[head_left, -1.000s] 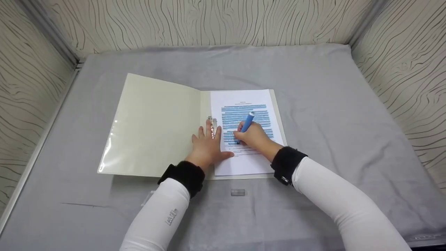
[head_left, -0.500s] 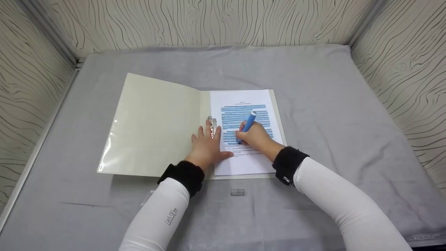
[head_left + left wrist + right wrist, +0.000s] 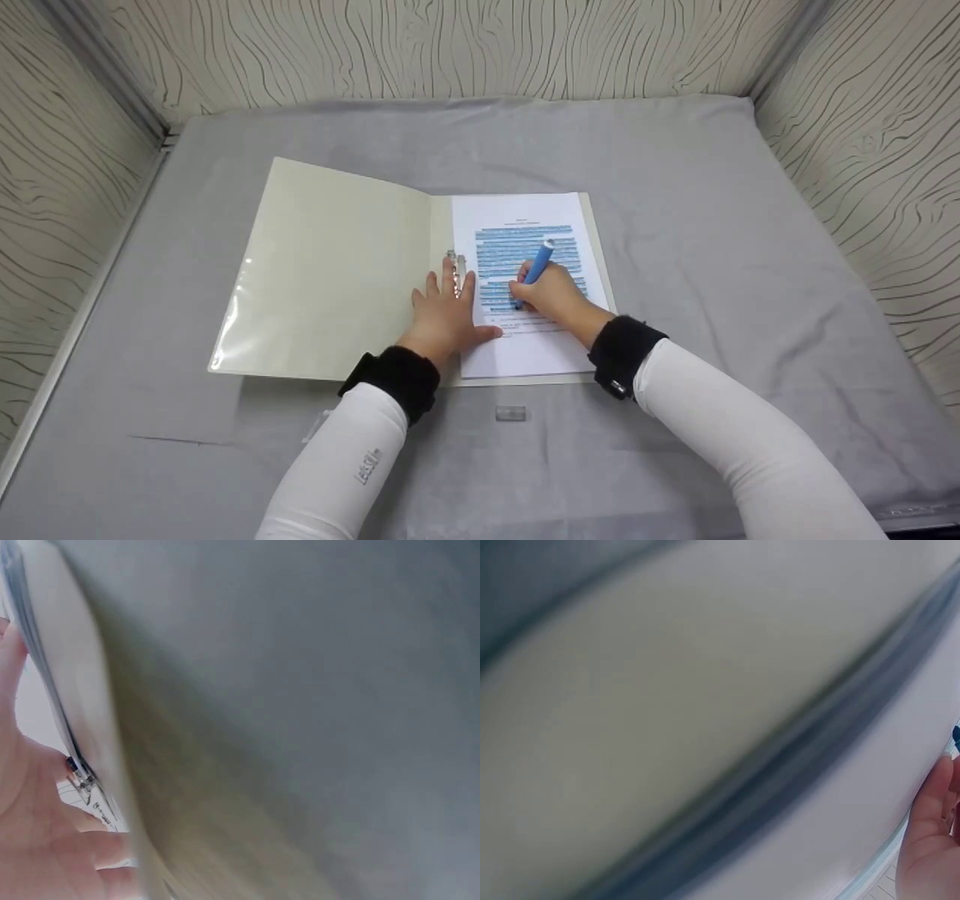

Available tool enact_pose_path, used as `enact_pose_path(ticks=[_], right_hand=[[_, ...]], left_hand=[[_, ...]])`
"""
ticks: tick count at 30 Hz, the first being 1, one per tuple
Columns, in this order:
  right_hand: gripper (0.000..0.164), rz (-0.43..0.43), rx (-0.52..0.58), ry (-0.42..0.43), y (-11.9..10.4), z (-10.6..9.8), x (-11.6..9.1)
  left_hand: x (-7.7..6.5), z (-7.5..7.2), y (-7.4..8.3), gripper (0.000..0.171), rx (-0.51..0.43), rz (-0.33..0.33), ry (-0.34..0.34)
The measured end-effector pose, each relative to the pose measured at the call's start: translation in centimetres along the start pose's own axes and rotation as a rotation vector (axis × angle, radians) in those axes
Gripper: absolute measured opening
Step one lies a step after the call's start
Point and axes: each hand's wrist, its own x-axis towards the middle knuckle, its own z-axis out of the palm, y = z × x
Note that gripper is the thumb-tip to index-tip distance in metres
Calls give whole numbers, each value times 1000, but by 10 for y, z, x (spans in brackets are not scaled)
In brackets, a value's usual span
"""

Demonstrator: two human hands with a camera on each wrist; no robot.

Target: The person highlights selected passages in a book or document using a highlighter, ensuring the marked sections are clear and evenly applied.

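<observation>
A cream file folder (image 3: 337, 277) lies spread on the cloth, with printed paper (image 3: 525, 360) on its right side. Many text lines on the sheet are marked blue. My right hand (image 3: 553, 294) pinches a blue highlighter (image 3: 539, 260), its tip down at the lowest blue line. With fingers spread, my left hand (image 3: 444, 319) rests across the folder's spine and the paper's left edge. A metal clip (image 3: 458, 279) sits by those fingers. The left wrist view shows the clip (image 3: 86, 784) beside the left hand (image 3: 52, 847); in the right wrist view, only part of the right hand (image 3: 930, 847) appears.
A small grey, cap-like cylinder (image 3: 511, 413) lies on the grey cloth (image 3: 675, 180) in front of the folder. The folder's left cover rises slightly off the cloth at its near edge. Patterned panels (image 3: 450, 49) border the table at the back and sides.
My right hand has shifted slightly to the right with the highlighter, its tip moving along the lowest blue line. The left hand stays in place.
</observation>
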Motion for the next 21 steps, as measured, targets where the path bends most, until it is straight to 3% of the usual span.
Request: enact_pose_path(ticks=[21], right_hand=[[18,40,-21,-7,4,-9,-2]], left_hand=[[-3,-1,0,100,-10,5,10]])
